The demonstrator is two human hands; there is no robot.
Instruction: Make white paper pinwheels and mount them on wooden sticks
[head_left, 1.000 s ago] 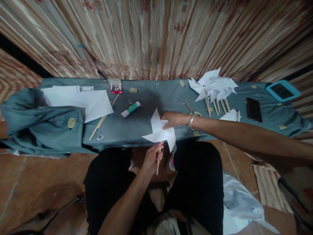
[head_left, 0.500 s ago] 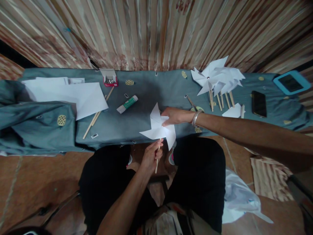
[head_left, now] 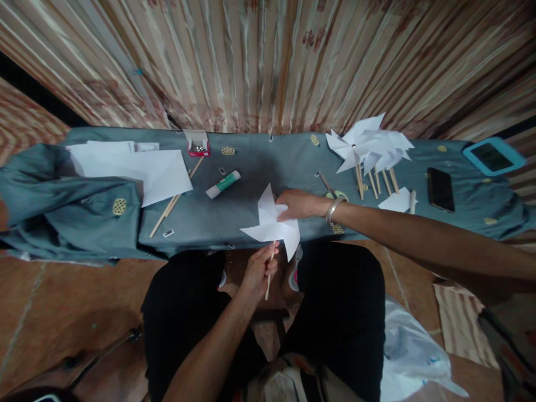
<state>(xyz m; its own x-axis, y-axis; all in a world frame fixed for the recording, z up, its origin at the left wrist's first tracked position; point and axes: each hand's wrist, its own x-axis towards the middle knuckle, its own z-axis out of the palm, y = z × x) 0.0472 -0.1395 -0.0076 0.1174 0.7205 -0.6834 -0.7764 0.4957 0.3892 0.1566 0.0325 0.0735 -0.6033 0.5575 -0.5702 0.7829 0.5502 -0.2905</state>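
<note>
A white paper pinwheel lies at the front edge of the cloth-covered table, its wooden stick pointing back over my lap. My left hand is closed around that stick just below the paper blades. From the right, my right hand grips the pinwheel at its middle, the thumb on the centre and the other fingers partly hidden behind the paper. Scissors with pale green handles lie just beyond my right wrist. Left of the pinwheel rests a glue stick.
Finished-looking pinwheels are stacked at the back right. Beside them are a paper piece, a phone and a blue-framed device. Leftward lie paper sheets, wooden sticks and a red box of small metal pieces.
The camera view has shifted slightly, so the table sits a little lower in the picture. Both hands keep nearly the same hold on the pinwheel and its stick.
</note>
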